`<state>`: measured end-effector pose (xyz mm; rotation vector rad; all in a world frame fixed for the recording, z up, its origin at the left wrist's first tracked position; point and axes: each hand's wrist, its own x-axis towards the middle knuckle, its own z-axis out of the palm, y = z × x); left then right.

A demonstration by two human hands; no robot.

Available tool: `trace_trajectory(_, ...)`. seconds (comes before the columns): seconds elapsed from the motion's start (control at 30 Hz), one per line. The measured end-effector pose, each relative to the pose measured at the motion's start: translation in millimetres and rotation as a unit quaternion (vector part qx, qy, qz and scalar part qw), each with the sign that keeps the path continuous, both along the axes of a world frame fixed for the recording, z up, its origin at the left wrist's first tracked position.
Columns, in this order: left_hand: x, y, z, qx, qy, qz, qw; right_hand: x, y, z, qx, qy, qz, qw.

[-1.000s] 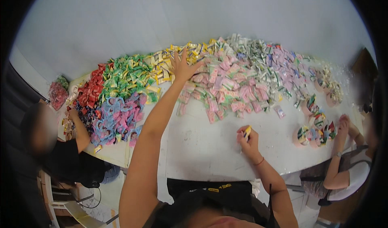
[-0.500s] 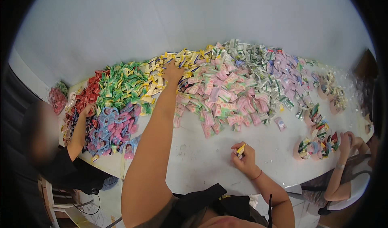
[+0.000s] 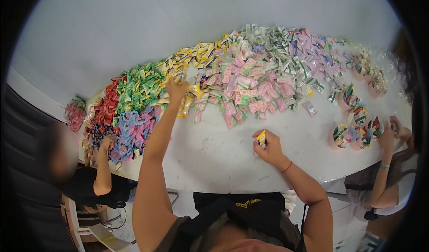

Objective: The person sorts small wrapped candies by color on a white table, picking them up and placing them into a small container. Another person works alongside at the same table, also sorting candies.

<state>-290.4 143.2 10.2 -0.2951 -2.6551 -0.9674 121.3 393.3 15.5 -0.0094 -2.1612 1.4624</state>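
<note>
My left hand point(image 3: 177, 90) reaches out over the yellow packets point(image 3: 203, 51), its fingers spread and touching a few that lie apart from the main heap. Closer in, above the bare tabletop, my right hand point(image 3: 271, 150) is curled around a small yellow-and-white packet point(image 3: 262, 138); more may be hidden in the palm. Pink-and-green packets point(image 3: 250, 84) are heaped to the right of my left hand. Green packets point(image 3: 139, 87) lie on its other side.
White table point(image 3: 214, 162) against a pale wall. Red packets point(image 3: 106, 106) and blue-pink packets point(image 3: 136, 129) lie left, silver-green point(image 3: 268, 39) and lilac ones point(image 3: 313, 55) right. Filled round tubs point(image 3: 336, 141) stand at the right. A person point(image 3: 100, 176) works left, another point(image 3: 391, 180) right.
My left hand has drawn back from the yellow heap toward me, with some yellow packets now shifted nearer. My right hand still holds its packet. The view has shifted.
</note>
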Motion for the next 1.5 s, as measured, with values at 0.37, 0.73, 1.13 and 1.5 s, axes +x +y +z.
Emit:
trace_trajectory(0.37, 42, 55, 45, -0.059, 0.075, -0.146, 0.985, 3, 0, 5, -0.009, -0.003, 0.016, 1.0)
trace_trajectory(0.73, 41, 118, 45, -0.205, 0.073, -0.06, 0.974, 0, 0, 2, -0.046, -0.026, 0.018, 0.998)
trace_trajectory(1.13, 119, -102, -15, 0.417, -0.081, -0.072, 0.902, 1, -10, -2, -0.143, -0.06, 0.049, 0.987)
trace_trajectory(1.5, 133, -85, 66, 0.311, -0.165, -0.14, 0.926, -4, 1, -15, -0.106, -0.059, 0.03, 0.992)
